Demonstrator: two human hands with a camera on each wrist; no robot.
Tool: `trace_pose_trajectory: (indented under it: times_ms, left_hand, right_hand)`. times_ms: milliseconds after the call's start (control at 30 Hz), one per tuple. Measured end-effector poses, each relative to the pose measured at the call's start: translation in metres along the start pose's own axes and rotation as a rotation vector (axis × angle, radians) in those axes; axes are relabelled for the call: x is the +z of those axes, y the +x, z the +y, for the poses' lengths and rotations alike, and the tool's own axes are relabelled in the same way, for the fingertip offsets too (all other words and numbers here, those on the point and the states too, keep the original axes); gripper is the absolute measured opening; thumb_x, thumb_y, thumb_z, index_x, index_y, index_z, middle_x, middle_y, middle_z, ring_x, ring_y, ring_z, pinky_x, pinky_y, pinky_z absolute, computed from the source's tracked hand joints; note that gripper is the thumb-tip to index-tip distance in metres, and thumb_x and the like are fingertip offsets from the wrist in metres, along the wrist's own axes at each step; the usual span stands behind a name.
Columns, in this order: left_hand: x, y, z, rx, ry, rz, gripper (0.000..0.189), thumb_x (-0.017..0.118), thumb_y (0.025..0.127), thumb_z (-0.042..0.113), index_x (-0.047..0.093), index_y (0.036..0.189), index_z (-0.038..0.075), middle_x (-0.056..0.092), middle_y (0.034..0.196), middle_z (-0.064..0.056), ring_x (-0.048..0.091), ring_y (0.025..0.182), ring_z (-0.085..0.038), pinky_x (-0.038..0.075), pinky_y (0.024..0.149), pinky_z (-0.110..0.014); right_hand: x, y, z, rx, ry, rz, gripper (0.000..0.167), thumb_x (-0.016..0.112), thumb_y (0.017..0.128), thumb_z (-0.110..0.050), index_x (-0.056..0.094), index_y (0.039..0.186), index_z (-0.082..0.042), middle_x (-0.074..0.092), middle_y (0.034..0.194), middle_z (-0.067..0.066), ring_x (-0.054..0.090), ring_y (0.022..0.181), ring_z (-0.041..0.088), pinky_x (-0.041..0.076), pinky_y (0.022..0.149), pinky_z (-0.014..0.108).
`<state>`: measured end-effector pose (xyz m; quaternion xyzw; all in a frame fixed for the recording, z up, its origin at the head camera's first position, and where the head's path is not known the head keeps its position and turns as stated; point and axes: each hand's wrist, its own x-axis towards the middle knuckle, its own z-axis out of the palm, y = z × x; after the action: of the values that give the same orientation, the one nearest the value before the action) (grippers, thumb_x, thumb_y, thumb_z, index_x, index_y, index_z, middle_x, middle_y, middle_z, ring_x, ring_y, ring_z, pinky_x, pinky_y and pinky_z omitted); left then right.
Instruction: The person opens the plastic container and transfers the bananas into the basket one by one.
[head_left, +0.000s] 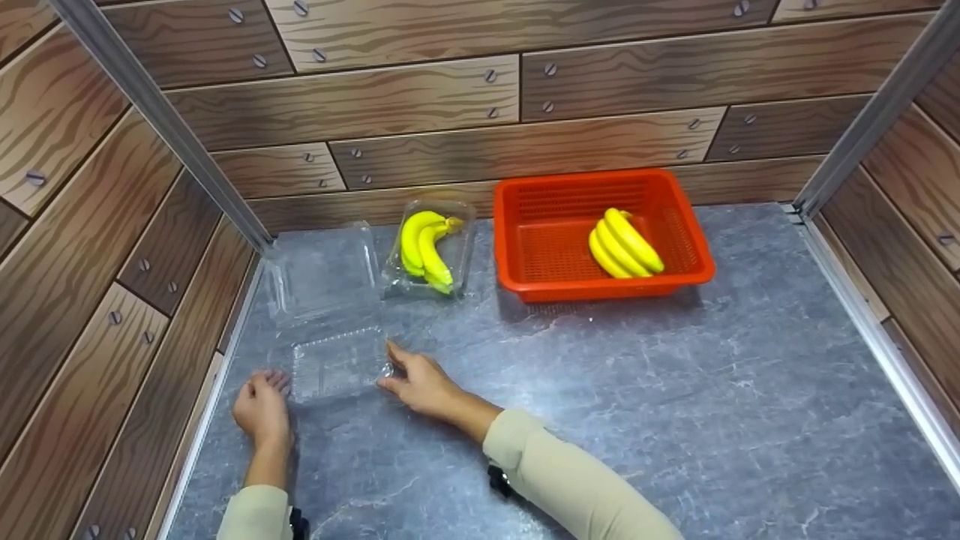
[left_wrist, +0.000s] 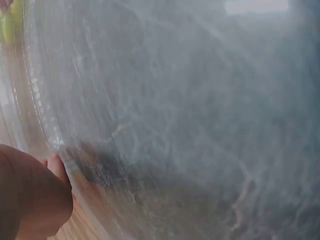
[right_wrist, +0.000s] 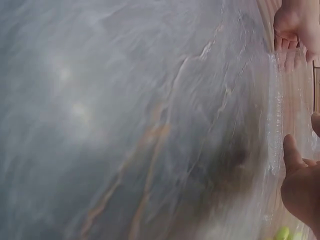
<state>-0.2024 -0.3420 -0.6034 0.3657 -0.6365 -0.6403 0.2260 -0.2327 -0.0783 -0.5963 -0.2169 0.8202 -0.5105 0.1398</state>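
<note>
A clear plastic clamshell box (head_left: 337, 364) lies unfolded on the grey surface. Its other half (head_left: 326, 270) stretches away toward the back wall. My right hand (head_left: 424, 386) is at the near half's right edge, thumb and fingers spread apart and touching the plastic. On the opposite side, my left hand (head_left: 262, 409) rests by the left edge; in the right wrist view the left hand's fingers (right_wrist: 290, 47) look fairly straight against the plastic. Part of the left hand (left_wrist: 37, 200) shows beside the rim in the left wrist view. Nothing is visible inside the box.
Behind and to the right, a second clear box (head_left: 466, 251) holds yellow bananas (head_left: 426, 247). A red plastic basket (head_left: 540, 289) beside it contains another banana bunch (head_left: 622, 244). Wood-patterned walls (head_left: 420, 97) enclose the grey tabletop (head_left: 675, 405) at the back and sides.
</note>
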Motion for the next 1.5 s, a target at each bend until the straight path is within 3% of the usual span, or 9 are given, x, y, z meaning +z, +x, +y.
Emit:
trace_pose_trajectory:
  times_ms: [200,300,400,467,567,667,867,1167,1500]
  left_hand:
    - [0.002,0.001,0.004,-0.007,-0.064,0.011,0.044,0.043,0.114,0.031,0.065,0.125,-0.006,0.076,0.096,0.013,0.073,0.119,-0.020,0.056,0.112,-0.033]
    - [0.004,-0.001,0.007,-0.030,-0.052,-0.038,0.050,0.043,0.114,0.033,0.058,0.146,-0.002,0.076,0.129,0.000,0.058,0.145,-0.024,0.044,0.126,-0.035]
    - [0.007,-0.003,0.009,-0.040,0.000,-0.118,0.056,0.039,0.115,0.034,0.042,0.163,0.005,0.047,0.169,-0.008,0.035,0.163,-0.025,0.028,0.136,-0.035]
    - [0.009,-0.002,0.010,-0.029,0.030,-0.177,0.059,0.037,0.115,0.029,0.027,0.169,0.008,0.027,0.178,-0.008,0.020,0.168,-0.026,0.017,0.139,-0.036]
    - [0.017,0.000,0.008,0.006,0.037,-0.204,0.066,0.041,0.113,0.017,0.012,0.172,0.010,0.019,0.180,-0.012,0.018,0.169,-0.027,0.016,0.139,-0.037]
    - [0.029,0.002,0.007,0.013,-0.005,-0.155,0.074,0.049,0.110,0.011,0.010,0.172,0.008,0.028,0.177,-0.017,0.029,0.165,-0.029,0.027,0.136,-0.037]
    - [0.047,0.004,0.012,0.013,-0.113,-0.056,0.067,0.058,0.109,0.012,0.026,0.167,0.001,0.039,0.170,-0.023,0.041,0.156,-0.033,0.038,0.131,-0.038]
    - [0.055,0.013,0.015,0.010,-0.051,-0.091,0.068,0.050,0.112,0.012,0.016,0.171,0.005,0.030,0.176,-0.017,0.033,0.163,-0.031,0.033,0.134,-0.038]
    - [0.052,0.017,0.018,-0.033,-0.010,-0.096,0.068,0.043,0.113,0.015,0.010,0.172,0.008,0.027,0.178,-0.015,0.032,0.164,-0.028,0.031,0.134,-0.036]
  right_hand:
    - [0.008,0.007,-0.006,-0.005,-0.044,0.024,0.063,0.059,0.109,-0.023,0.037,0.162,0.004,0.050,0.163,0.019,0.050,0.152,0.031,0.038,0.129,0.041]
    - [0.012,0.012,-0.008,0.008,-0.008,0.092,0.057,0.059,0.109,-0.019,0.044,0.159,0.004,0.058,0.157,0.019,0.060,0.145,0.031,0.047,0.123,0.039]
    - [0.016,0.016,-0.010,0.030,0.001,0.195,0.047,0.061,0.108,-0.015,0.055,0.151,0.004,0.073,0.138,0.019,0.072,0.128,0.030,0.058,0.111,0.038]
    - [0.017,0.019,-0.011,0.051,0.002,0.247,0.043,0.062,0.107,-0.014,0.061,0.145,0.004,0.079,0.125,0.017,0.076,0.116,0.027,0.062,0.102,0.037]
    - [0.015,0.023,-0.010,0.068,0.031,0.276,0.042,0.064,0.107,-0.015,0.063,0.144,0.004,0.081,0.115,0.014,0.076,0.103,0.020,0.062,0.092,0.032]
    - [0.012,0.025,-0.007,0.099,0.157,0.239,0.046,0.062,0.107,-0.015,0.057,0.149,0.004,0.080,0.122,0.015,0.077,0.101,0.019,0.064,0.086,0.028]
    - [0.006,0.029,-0.005,0.157,0.450,0.070,0.059,0.056,0.110,-0.011,0.035,0.164,0.002,0.054,0.160,0.020,0.061,0.143,0.034,0.061,0.106,0.037]
    - [-0.001,0.029,0.001,0.123,0.566,-0.085,0.072,0.050,0.108,-0.002,0.013,0.170,-0.002,0.026,0.175,0.023,0.032,0.162,0.040,0.043,0.125,0.048]
    - [-0.002,0.027,0.010,0.113,0.501,-0.096,0.075,0.058,0.107,-0.008,0.018,0.171,-0.008,0.036,0.172,0.020,0.039,0.160,0.037,0.046,0.123,0.044]
